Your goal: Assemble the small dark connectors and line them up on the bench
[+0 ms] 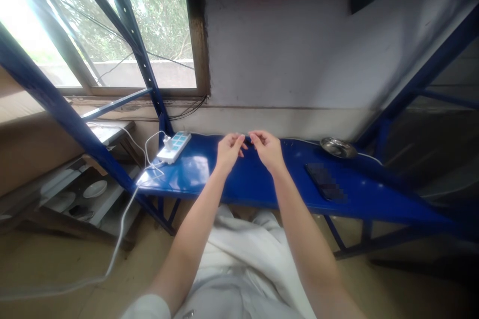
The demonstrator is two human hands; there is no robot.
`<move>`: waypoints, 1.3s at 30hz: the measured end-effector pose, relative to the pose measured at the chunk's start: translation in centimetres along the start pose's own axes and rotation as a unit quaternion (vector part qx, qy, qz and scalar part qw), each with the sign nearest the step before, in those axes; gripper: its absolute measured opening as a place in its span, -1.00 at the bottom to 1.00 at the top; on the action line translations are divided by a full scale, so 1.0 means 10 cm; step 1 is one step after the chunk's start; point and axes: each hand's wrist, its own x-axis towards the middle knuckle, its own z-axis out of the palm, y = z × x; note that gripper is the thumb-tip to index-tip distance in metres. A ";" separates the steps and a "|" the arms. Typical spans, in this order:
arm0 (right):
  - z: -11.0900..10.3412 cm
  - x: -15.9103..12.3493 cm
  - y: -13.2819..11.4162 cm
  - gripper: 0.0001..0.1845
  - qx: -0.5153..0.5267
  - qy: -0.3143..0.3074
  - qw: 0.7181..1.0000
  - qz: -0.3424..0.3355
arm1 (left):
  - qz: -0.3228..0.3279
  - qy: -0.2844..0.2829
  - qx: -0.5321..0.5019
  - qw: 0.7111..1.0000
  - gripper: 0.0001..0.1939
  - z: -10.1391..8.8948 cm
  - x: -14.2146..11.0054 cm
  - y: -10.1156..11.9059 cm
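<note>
My left hand (229, 152) and my right hand (267, 148) are held close together above the far half of the blue table (254, 187). Each has its thumb and forefinger pinched, with the tips nearly meeting. Whatever lies in these pinches is too small to make out. A few tiny dark pieces (288, 143) lie on the tabletop just right of my right hand. Further right, near the wall, sits a shiny round metal dish (338, 147).
A dark phone (325, 182), partly blurred out, lies on the table to the right. At the left end a white power strip (175, 147) has a plug in it, and a white cable (121, 232) hangs to the floor. Blue frame posts (130, 35) flank the table.
</note>
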 end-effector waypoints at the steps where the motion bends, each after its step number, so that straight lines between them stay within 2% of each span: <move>1: 0.01 0.00 0.01 -0.66 -0.003 -0.015 1.000 0.003 | 0.004 0.006 0.002 1.000 -0.65 0.00 0.00 -0.01; 5: 0.00 0.01 0.04 -0.69 -0.034 -0.069 0.997 0.004 | 0.028 0.027 0.013 0.999 -0.66 -0.02 0.00 -0.04; 9: -0.01 0.04 0.08 -0.74 -0.083 -0.087 0.992 -0.024 | 0.045 0.040 0.028 0.998 -0.67 -0.03 0.01 -0.06; 12: 0.00 0.06 0.09 -0.76 -0.087 -0.106 0.990 -0.012 | 0.051 0.041 0.045 0.997 -0.68 -0.03 0.02 -0.06; 15: -0.01 0.07 0.06 -0.76 -0.075 -0.132 0.988 0.010 | 0.053 0.037 0.051 0.997 -0.68 -0.04 0.03 -0.07; 20: -0.04 0.05 -0.01 -0.69 -0.100 -0.174 0.980 0.005 | 0.048 0.002 0.048 0.998 -0.66 -0.05 0.03 -0.08; 24: -0.05 0.05 0.04 -0.68 -0.116 -0.169 0.979 0.010 | 0.041 -0.020 0.011 0.999 -0.67 -0.05 0.03 -0.08; 26: -0.05 0.06 0.12 -0.68 -0.108 -0.147 0.983 0.011 | 0.037 -0.012 -0.013 0.999 -0.68 -0.05 0.03 -0.12; 29: -0.04 0.11 0.28 -0.65 -0.084 -0.082 0.993 0.023 | 0.023 0.055 -0.027 0.998 -0.73 -0.10 0.02 -0.30; 32: -0.08 0.18 0.46 -0.64 -0.075 -0.026 0.996 0.052 | -0.019 0.126 -0.008 0.992 -0.78 -0.19 0.00 -0.61; 36: -0.16 0.29 0.76 -0.67 -0.087 0.034 0.991 0.094 | -0.090 0.129 0.051 0.986 -0.83 -0.29 -0.08 -1.08; 39: -0.22 0.34 1.02 -0.71 -0.121 0.059 0.985 0.110 | -0.113 0.117 0.089 0.983 -0.84 -0.32 -0.16 -1.33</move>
